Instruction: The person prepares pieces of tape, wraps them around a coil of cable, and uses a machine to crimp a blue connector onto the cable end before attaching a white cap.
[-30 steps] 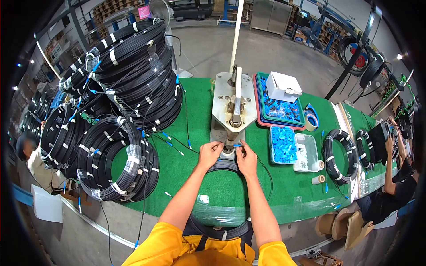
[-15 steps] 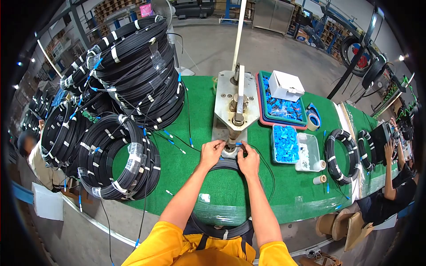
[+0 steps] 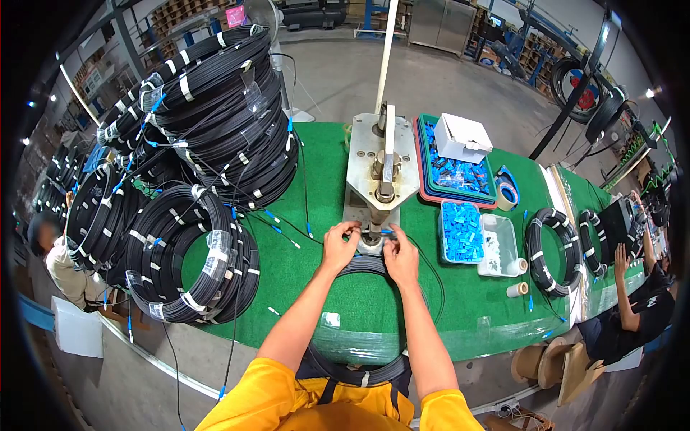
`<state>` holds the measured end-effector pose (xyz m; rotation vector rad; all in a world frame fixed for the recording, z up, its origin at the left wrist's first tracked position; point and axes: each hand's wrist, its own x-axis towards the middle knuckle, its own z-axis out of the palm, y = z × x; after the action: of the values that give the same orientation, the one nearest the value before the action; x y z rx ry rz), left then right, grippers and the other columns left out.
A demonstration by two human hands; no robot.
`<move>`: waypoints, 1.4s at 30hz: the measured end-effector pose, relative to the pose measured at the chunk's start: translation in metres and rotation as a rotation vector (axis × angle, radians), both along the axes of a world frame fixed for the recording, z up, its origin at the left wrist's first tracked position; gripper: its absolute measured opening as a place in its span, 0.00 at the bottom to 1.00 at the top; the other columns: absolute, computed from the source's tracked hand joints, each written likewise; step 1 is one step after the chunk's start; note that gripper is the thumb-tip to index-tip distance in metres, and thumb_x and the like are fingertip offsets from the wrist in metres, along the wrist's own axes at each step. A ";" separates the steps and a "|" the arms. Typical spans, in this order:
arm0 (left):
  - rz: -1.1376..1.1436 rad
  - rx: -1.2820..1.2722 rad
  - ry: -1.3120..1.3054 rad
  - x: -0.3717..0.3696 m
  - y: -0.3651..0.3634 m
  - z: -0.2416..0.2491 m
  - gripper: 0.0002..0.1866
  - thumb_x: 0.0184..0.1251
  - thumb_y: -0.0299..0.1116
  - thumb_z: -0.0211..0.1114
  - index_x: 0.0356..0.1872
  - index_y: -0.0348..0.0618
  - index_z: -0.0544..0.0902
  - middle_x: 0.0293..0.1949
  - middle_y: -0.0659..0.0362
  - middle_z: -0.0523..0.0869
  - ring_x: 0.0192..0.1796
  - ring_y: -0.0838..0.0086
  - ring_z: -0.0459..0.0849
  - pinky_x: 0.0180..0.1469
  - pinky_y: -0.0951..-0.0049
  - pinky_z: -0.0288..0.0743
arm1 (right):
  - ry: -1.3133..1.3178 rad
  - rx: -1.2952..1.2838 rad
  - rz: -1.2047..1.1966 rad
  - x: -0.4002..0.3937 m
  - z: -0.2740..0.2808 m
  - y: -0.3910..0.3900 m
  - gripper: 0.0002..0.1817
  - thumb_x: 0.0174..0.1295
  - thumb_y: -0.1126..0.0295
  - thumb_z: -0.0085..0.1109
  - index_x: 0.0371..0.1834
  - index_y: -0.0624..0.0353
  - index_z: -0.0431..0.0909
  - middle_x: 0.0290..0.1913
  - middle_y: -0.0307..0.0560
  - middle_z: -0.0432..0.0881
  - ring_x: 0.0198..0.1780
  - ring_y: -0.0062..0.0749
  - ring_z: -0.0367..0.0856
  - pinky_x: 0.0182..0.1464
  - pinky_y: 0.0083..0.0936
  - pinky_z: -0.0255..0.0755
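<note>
A metal hand press (image 3: 383, 161) stands upright in front of me, its ram down close to the small base block (image 3: 371, 248). My left hand (image 3: 341, 246) is at the left side of the block, fingers curled together; what they hold, if anything, is hidden. Opposite it, my right hand (image 3: 400, 257) pinches a thin black cable near a blue connector (image 3: 388, 231) beside the ram. Below both hands a coil of black cable (image 3: 361, 265) lies on the green mat and reaches down to my lap.
Tall stacks of black cable coils (image 3: 223, 122) fill the left side. Right of the press are a tray of blue parts (image 3: 463, 176), a tub of blue pieces (image 3: 461, 233), a clear tub (image 3: 501, 248) and a tape roll (image 3: 507, 195). A co-worker (image 3: 632, 309) sits at far right.
My hands stay at the press block with only slight finger shifts; the left fingertips have drawn back a little. The co-worker's near hand at far right has moved lower.
</note>
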<state>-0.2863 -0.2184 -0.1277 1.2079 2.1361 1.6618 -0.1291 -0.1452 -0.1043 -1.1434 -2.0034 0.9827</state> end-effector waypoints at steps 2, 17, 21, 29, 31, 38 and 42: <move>-0.053 0.000 -0.027 0.001 -0.002 0.003 0.10 0.65 0.31 0.66 0.42 0.36 0.88 0.35 0.53 0.90 0.36 0.72 0.86 0.42 0.72 0.78 | -0.013 0.117 0.079 -0.001 -0.010 0.002 0.20 0.62 0.70 0.58 0.59 0.55 0.80 0.39 0.52 0.84 0.41 0.47 0.83 0.46 0.39 0.77; -0.088 -0.022 0.060 0.000 -0.002 0.005 0.08 0.61 0.32 0.71 0.38 0.40 0.90 0.40 0.52 0.90 0.43 0.63 0.87 0.52 0.65 0.76 | -0.146 0.377 -0.062 -0.003 0.001 -0.001 0.11 0.61 0.65 0.64 0.46 0.52 0.86 0.45 0.47 0.82 0.48 0.46 0.75 0.53 0.39 0.71; -0.064 -0.042 0.065 -0.001 -0.002 0.005 0.08 0.60 0.32 0.71 0.38 0.40 0.90 0.39 0.53 0.90 0.43 0.62 0.87 0.53 0.64 0.76 | -0.134 0.471 -0.065 -0.004 -0.001 0.003 0.10 0.61 0.65 0.65 0.44 0.52 0.86 0.49 0.46 0.80 0.53 0.47 0.73 0.56 0.41 0.68; -0.074 -0.039 0.046 0.000 -0.003 0.004 0.07 0.60 0.31 0.71 0.37 0.42 0.91 0.40 0.54 0.89 0.45 0.61 0.86 0.54 0.65 0.75 | -0.033 0.419 -0.002 -0.006 -0.012 0.008 0.07 0.64 0.67 0.61 0.40 0.57 0.83 0.40 0.48 0.85 0.46 0.46 0.81 0.55 0.41 0.67; -0.039 -0.057 0.079 0.000 -0.003 0.005 0.07 0.60 0.32 0.71 0.37 0.43 0.91 0.40 0.54 0.89 0.45 0.60 0.86 0.53 0.65 0.75 | -0.056 0.388 -0.006 -0.007 -0.011 0.007 0.07 0.64 0.68 0.60 0.41 0.57 0.83 0.40 0.48 0.85 0.47 0.46 0.81 0.56 0.41 0.67; -0.050 0.020 -0.111 -0.007 0.000 -0.011 0.18 0.70 0.26 0.58 0.58 0.32 0.80 0.50 0.54 0.89 0.55 0.73 0.85 0.62 0.71 0.74 | 0.061 0.388 -0.036 -0.007 -0.013 0.007 0.12 0.65 0.73 0.55 0.50 0.58 0.81 0.46 0.50 0.84 0.54 0.48 0.79 0.62 0.42 0.66; -0.147 0.039 -0.135 -0.003 -0.004 0.001 0.17 0.68 0.25 0.61 0.57 0.33 0.81 0.48 0.54 0.90 0.51 0.74 0.86 0.58 0.73 0.75 | 0.050 0.471 -0.006 -0.006 -0.013 0.004 0.15 0.64 0.74 0.55 0.53 0.56 0.81 0.49 0.49 0.83 0.59 0.48 0.76 0.65 0.44 0.64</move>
<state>-0.2893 -0.2226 -0.1268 1.1947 1.8966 1.6780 -0.1355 -0.1417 -0.1174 -0.8543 -2.0412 0.4870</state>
